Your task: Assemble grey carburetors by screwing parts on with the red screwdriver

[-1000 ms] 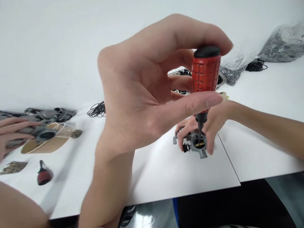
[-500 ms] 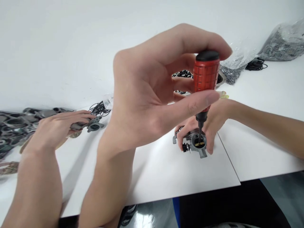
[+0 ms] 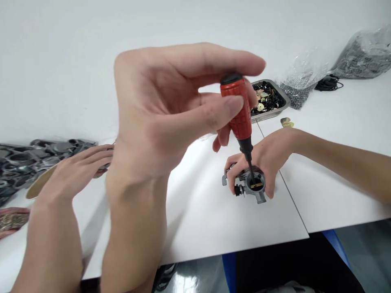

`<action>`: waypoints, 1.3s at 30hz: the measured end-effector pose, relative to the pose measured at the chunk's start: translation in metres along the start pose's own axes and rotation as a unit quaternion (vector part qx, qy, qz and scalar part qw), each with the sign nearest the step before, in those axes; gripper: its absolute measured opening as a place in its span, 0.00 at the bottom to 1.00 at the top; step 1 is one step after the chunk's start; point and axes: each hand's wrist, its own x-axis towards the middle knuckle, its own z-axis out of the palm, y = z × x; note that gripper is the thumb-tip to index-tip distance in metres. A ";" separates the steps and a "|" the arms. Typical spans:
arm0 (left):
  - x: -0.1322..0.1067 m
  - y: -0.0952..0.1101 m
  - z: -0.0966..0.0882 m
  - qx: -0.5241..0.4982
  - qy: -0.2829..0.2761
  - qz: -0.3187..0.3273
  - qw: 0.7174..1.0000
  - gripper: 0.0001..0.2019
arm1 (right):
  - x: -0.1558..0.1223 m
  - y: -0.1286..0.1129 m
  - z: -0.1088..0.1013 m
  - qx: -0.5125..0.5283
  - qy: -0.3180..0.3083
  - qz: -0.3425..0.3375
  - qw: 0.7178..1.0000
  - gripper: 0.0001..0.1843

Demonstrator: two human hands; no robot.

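Your left hand (image 3: pixel 152 118) pinches the red-handled screwdriver (image 3: pixel 240 112), thumb against fingers. Its tip sits in the grey metal carburettor body (image 3: pixel 252 188) — clasped by your right hand (image 3: pixel 270 154), fingers curled, on the white table (image 3: pixel 210 221).

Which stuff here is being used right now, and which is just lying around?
In use: red screwdriver in left hand; grey metal part held by right hand.
Lying about: tray of small parts; plastic bags; grey pile by another person's hand.
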 end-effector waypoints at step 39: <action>-0.003 0.010 0.013 0.073 0.076 0.018 0.994 0.25 | 0.001 0.003 -0.002 0.048 -0.019 -0.011 0.999 0.31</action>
